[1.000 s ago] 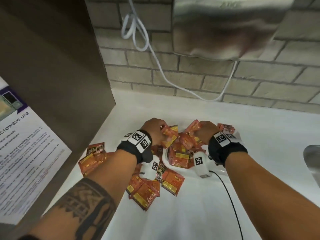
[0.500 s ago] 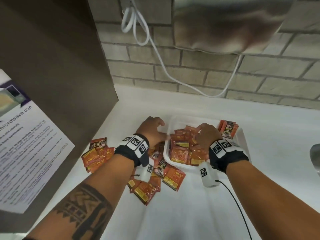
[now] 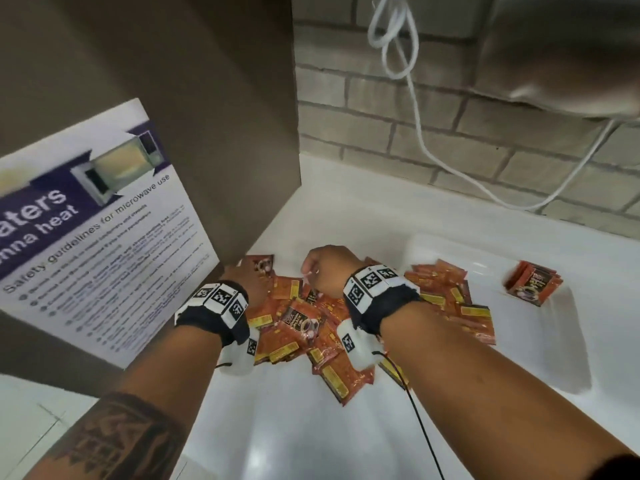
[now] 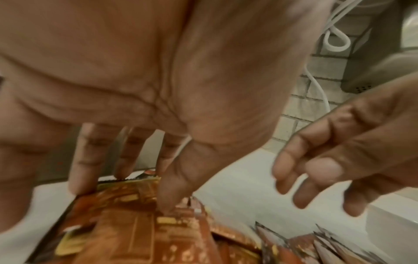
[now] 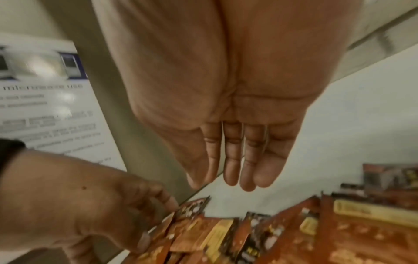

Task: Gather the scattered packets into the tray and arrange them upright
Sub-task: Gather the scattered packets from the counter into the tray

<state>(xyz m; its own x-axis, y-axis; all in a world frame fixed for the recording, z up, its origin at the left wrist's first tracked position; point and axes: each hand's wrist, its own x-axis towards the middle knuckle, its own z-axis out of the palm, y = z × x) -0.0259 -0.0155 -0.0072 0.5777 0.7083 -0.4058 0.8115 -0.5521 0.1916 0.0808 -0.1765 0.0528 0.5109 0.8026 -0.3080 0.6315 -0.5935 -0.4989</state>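
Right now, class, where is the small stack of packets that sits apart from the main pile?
In the head view the small stack lies at the far right inside the white tray, apart from the main pile, right of the right hand.

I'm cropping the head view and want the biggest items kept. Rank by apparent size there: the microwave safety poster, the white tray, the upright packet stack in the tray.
1. microwave safety poster
2. white tray
3. upright packet stack
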